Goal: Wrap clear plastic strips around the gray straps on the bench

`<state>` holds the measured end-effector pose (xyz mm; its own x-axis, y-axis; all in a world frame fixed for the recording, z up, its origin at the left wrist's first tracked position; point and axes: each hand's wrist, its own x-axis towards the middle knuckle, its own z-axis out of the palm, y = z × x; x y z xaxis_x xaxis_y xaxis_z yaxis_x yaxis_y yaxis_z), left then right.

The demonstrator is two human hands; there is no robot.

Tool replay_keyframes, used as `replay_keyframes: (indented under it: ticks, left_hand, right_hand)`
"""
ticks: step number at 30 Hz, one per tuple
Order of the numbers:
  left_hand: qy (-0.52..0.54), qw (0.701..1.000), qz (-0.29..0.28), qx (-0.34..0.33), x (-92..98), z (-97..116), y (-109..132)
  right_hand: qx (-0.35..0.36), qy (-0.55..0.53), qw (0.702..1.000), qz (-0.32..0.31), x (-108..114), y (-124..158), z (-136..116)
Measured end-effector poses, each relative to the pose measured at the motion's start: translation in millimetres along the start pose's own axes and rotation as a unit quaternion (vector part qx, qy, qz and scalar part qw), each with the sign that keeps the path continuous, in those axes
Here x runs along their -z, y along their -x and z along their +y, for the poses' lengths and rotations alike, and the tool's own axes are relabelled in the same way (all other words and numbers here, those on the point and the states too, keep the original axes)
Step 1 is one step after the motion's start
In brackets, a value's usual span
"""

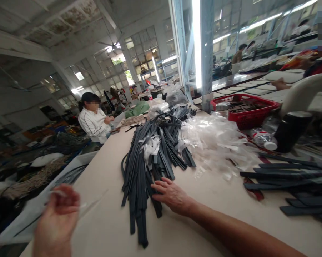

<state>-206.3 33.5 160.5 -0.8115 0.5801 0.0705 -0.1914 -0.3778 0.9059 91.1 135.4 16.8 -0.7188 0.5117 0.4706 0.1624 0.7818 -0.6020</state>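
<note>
A large pile of dark grey flat straps (139,185) lies across the table, several ends pointing towards me. My right hand (173,196) rests at the near right edge of the pile, its fingers stretched out and touching a strap. Around the middle of the pile is a crumpled white plastic piece (151,146). My left hand (58,217) is raised at the table's left side, blurred, with fingers curled. From it sticks out a thin piece of clear plastic (94,204), faint against the table.
Clear plastic bags (217,141) are heaped right of the straps. Beyond stand a red basket (246,117), a black flask (293,132) and a plastic bottle (264,138). More dark straps (281,175) lie at right. A person in white (94,121) sits at the table's far left.
</note>
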Motion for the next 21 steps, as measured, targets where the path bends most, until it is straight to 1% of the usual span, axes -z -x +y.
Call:
replay_keyframes:
  ticks: [1, 2, 3, 5, 6, 8, 10, 12, 13, 14, 15, 17, 18, 19, 20, 21]
  left_hand:
    - [0.071, 0.994, 0.018, 0.08, -6.6, -12.8, 11.6]
    - [0.127, 0.977, 0.022, 0.169, -13.8, -27.8, 24.1]
    - [0.169, 0.957, 0.026, 0.236, -20.9, -44.2, 36.7]
    - [0.18, 0.941, 0.021, 0.287, -33.7, -76.7, 60.0]
    - [0.187, 0.934, 0.018, 0.303, -38.9, -90.7, 70.1]
    - [0.195, 0.926, 0.012, 0.324, -46.9, -111.4, 86.9]
    - [0.204, 0.917, 0.005, 0.344, -52.3, -122.8, 100.3]
    - [0.21, 0.907, 0.001, 0.366, -55.6, -129.0, 112.1]
    - [0.211, 0.902, 0.0, 0.377, -56.7, -131.2, 117.8]
    - [0.211, 0.898, 0.0, 0.387, -57.6, -133.4, 123.4]
    - [0.209, 0.894, -0.001, 0.396, -58.5, -135.5, 128.9]
    - [0.204, 0.891, -0.008, 0.406, -60.6, -139.7, 139.4]
    - [0.202, 0.892, -0.015, 0.405, -62.2, -141.5, 144.3]
    - [0.199, 0.894, -0.023, 0.4, -64.2, -143.0, 149.0]
    - [0.195, 0.898, -0.032, 0.392, -66.7, -144.0, 153.5]
    - [0.191, 0.904, -0.043, 0.379, -69.4, -144.7, 157.8]
  right_hand:
    - [0.022, -0.004, 1.0, -0.01, -4.3, -1.7, -1.4]
    - [0.036, -0.008, 0.999, -0.017, -7.2, -3.1, -1.6]
    - [0.045, -0.011, 0.999, -0.022, -8.6, -4.0, -1.1]
    - [0.045, -0.021, 0.999, -0.02, -5.8, -4.1, 0.4]
    - [0.03, -0.039, 0.999, -0.004, -1.8, -3.0, 0.5]
    - [-0.01, -0.091, 0.994, 0.051, 10.0, 2.6, -2.1]
    - [-0.052, -0.14, 0.981, 0.121, 25.8, 13.6, -8.1]
    - [-0.083, -0.155, 0.968, 0.182, 45.1, 29.6, -15.9]
    - [-0.101, -0.157, 0.956, 0.225, 56.3, 38.8, -20.0]
    - [-0.118, -0.159, 0.939, 0.281, 68.4, 48.2, -24.1]
    - [-0.127, -0.165, 0.914, 0.347, 81.1, 57.4, -28.1]
    - [-0.114, -0.193, 0.847, 0.482, 106.3, 73.3, -36.0]
    - [-0.095, -0.208, 0.817, 0.53, 117.3, 79.4, -40.2]
    - [-0.069, -0.218, 0.804, 0.549, 126.3, 83.9, -44.5]
    - [-0.048, -0.219, 0.813, 0.537, 132.6, 86.7, -49.1]
    - [-0.04, -0.213, 0.843, 0.493, 135.6, 87.8, -53.7]
